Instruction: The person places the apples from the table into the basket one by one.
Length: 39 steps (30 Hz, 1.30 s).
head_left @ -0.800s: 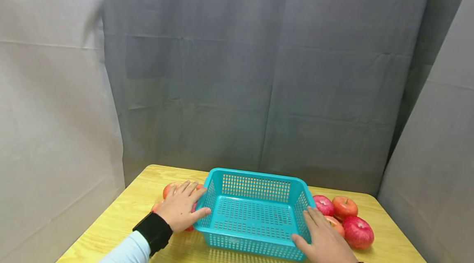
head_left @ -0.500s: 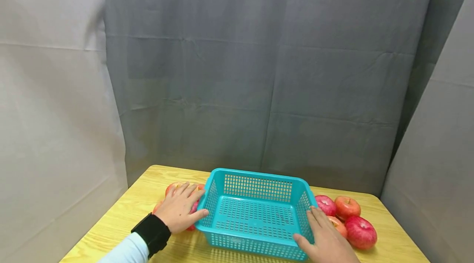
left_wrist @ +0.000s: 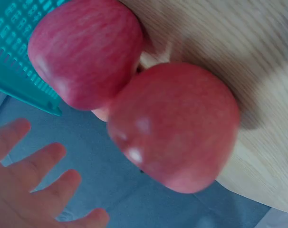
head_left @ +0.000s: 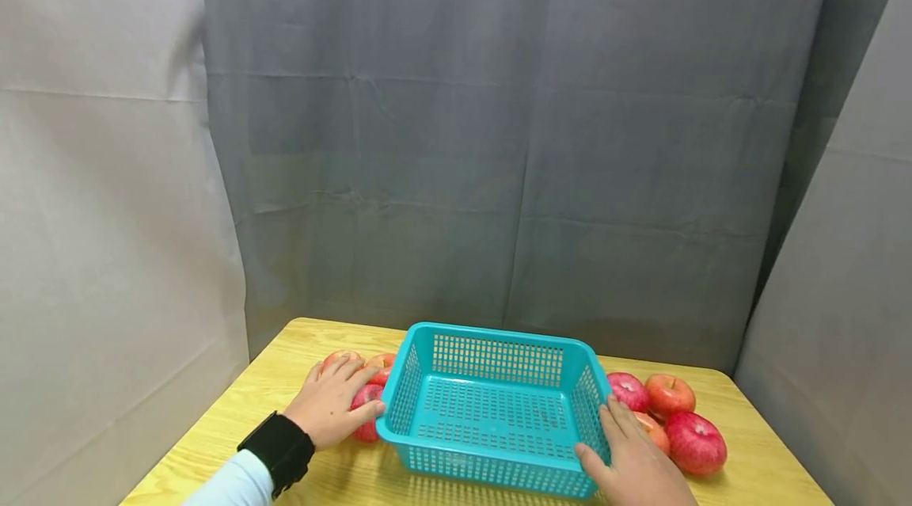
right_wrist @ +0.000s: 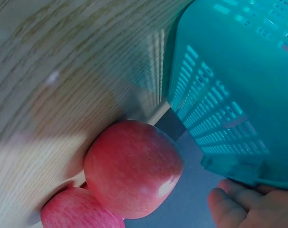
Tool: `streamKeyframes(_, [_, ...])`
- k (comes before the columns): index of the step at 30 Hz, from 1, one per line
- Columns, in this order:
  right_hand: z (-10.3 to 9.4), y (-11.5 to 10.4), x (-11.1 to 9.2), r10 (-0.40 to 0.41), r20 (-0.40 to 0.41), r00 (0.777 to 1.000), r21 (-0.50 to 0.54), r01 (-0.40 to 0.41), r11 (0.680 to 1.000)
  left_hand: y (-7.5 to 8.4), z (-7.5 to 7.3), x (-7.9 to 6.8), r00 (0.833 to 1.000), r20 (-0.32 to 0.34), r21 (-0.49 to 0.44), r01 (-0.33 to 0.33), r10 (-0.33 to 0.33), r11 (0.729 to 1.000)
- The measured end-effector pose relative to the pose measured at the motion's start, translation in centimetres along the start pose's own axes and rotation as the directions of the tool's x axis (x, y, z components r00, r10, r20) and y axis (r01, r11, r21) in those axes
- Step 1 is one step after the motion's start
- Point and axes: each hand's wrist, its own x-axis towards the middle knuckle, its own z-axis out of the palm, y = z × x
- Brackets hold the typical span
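A turquoise plastic basket (head_left: 492, 411) with perforated sides stands on the wooden table, nothing inside it. My left hand (head_left: 331, 401) is spread above apples at the basket's left, thumb near the rim. One red apple (head_left: 366, 411) shows beside that thumb. The left wrist view has the fingers (left_wrist: 39, 166) apart, two large apples beside them and nothing gripped. At the basket's right side rests my right hand (head_left: 637, 454), fingers extended along the rim and thumb by the near corner. In the right wrist view its fingertips (right_wrist: 229, 204) lie against the rim.
Several apples sit in a cluster right of the basket, with a dark red apple (head_left: 694, 443) nearest and an orange-red apple (head_left: 670, 395) behind. Grey cloth (head_left: 499, 134) hangs behind the table, and pale cloth (head_left: 107, 213) stands at the left.
My left hand has shifted left, away from the basket's rim, and more of the left apples shows. The right hand stays by the right rim. The basket looks nearly unmoved.
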Motion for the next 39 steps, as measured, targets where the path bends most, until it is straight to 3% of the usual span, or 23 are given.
streamKeyframes(5, [0.0, -0.1, -0.1, -0.005, -0.02, 1.0, -0.005, 0.005, 1.0, -0.8, 0.1, -0.3, 1.0, -0.022, -0.019, 0.007, -0.008, 1.0])
streamKeyframes(17, [-0.4, 0.0, 0.0, -0.03, -0.058, 0.998, -0.009, 0.03, 1.0, -3.2, 0.2, -1.0, 0.997, 0.015, -0.042, 0.082, -0.082, 0.996])
streamKeyframes(21, [-0.3, 0.0, -0.1, -0.018, -0.029, 0.999, 0.011, 0.018, 1.0, -3.7, 0.5, -1.3, 0.994, 0.046, -0.059, 0.107, -0.104, 0.993])
streamKeyframes(30, [-0.2, 0.0, -0.3, -0.028, -0.035, 0.999, 0.012, 0.028, 1.0, -4.7, 1.2, -1.9, 0.998, 0.007, -0.059, 0.066, -0.066, 0.996])
streamKeyframes(39, [-0.2, -0.2, -0.5, -0.023, -0.017, 1.0, 0.018, 0.023, 1.0, -4.6, 1.6, -2.4, 0.995, 0.059, -0.059, 0.085, -0.082, 0.995])
